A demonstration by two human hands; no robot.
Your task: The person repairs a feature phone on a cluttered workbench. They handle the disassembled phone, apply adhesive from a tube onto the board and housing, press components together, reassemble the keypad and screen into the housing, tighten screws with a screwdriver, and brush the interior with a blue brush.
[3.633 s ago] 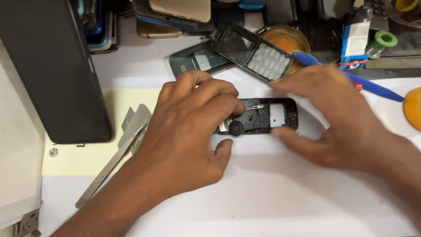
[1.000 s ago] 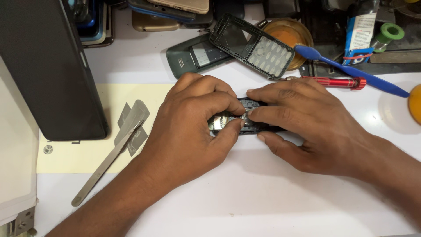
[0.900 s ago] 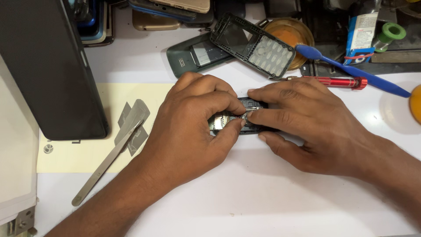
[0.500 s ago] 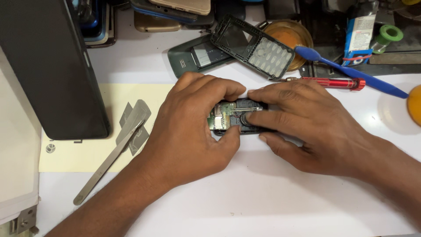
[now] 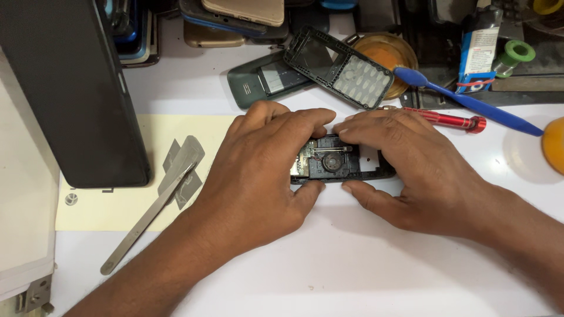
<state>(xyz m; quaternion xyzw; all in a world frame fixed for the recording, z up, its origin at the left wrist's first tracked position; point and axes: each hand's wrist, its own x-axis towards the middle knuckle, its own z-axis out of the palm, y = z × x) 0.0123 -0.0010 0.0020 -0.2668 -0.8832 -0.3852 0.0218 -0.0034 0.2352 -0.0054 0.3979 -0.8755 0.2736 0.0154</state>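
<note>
A small black opened phone body (image 5: 332, 164) lies on the white table, its circuit board and a round speaker showing. My left hand (image 5: 258, 176) grips its left end, thumb under the near edge and fingers over the far edge. My right hand (image 5: 411, 164) covers its right end, fingertips pressing the top edge and thumb along the near side. Most of the phone's right half is hidden under my right hand.
A black front frame with a keypad (image 5: 341, 66) and a dark green back cover (image 5: 267, 79) lie behind the hands. A red screwdriver (image 5: 449, 120) and blue toothbrush (image 5: 464, 100) sit to the right. Metal tweezers (image 5: 153, 208) rest on a yellow sheet (image 5: 111, 205); a black box (image 5: 70, 88) stands left.
Both hands have closed in around the phone body. The phone has turned slightly so its board and round speaker now face up between my fingers.
</note>
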